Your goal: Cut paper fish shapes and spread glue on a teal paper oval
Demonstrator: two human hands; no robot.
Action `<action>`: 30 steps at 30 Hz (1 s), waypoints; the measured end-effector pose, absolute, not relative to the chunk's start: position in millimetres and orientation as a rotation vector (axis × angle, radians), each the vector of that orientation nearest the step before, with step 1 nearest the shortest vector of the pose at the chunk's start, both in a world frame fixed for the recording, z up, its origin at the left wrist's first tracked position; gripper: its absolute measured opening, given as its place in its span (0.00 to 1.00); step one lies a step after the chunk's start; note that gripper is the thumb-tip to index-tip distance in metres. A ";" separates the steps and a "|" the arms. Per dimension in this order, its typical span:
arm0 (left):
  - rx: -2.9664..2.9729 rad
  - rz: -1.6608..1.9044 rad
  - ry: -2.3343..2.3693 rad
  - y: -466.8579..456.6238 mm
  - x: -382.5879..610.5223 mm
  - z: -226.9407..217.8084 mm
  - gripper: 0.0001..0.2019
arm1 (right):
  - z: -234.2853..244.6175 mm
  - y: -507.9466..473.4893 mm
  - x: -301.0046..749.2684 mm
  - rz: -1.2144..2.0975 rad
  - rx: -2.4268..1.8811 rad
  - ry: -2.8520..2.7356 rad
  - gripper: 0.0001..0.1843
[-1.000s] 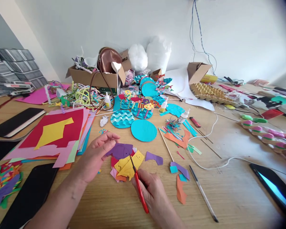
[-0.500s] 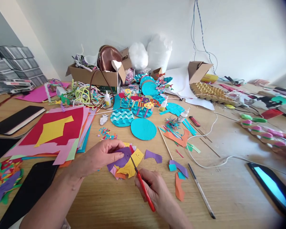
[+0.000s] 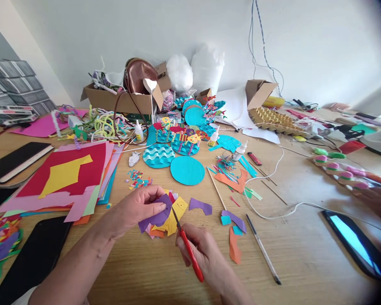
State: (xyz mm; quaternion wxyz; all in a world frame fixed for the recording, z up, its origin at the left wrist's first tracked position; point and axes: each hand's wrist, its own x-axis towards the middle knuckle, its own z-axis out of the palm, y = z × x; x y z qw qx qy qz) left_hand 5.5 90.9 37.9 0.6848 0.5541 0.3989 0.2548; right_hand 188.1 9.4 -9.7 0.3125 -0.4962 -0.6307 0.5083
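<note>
Between the thumb and fingers of my left hand (image 3: 147,205) is a purple paper fish (image 3: 158,215) with a small dark eye mark. My right hand (image 3: 198,248) is closed round the red handles of a pair of scissors (image 3: 190,254). Their dark blades point up and left, with the tips at the fish's right edge. Below the purple fish lies a yellow paper fish (image 3: 177,212), amid pink, orange and red paper shapes partly hidden by it. A purple paper scrap (image 3: 201,206) rests just to the right.
Coloured paper sheets (image 3: 95,169) are stacked on the left, near a black phone (image 3: 34,250). A turquoise disc (image 3: 187,170) lies ahead. Rightward are a pen (image 3: 263,249), a white cable (image 3: 279,217), a glue bottle (image 3: 239,151) and a lit phone (image 3: 352,241). Another person's hand (image 3: 376,199) is at the right edge.
The view has shifted slightly, so the table's things appear a little further left. The scissor tips have moved slightly along the purple fish's edge. Both hands keep their hold.
</note>
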 end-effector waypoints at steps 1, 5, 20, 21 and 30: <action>1.238 0.573 0.888 90.7 5.4 37.7 0.07 | -10.6 8.9 188.0 1.350 -1.304 -1.652 0.20; 1.217 0.588 0.850 88.0 8.4 39.2 0.08 | -12.5 6.8 186.7 1.401 -1.298 -1.586 0.17; 1.180 0.572 0.802 81.1 17.0 36.4 0.09 | -5.4 6.9 182.0 1.483 -1.241 -1.435 0.17; 1.191 0.568 0.807 80.8 17.5 35.6 0.10 | -5.3 6.9 182.0 1.485 -1.241 -1.429 0.17; 1.260 0.519 0.885 80.1 20.5 27.4 0.12 | -7.4 5.4 183.1 1.507 -1.218 -1.392 0.20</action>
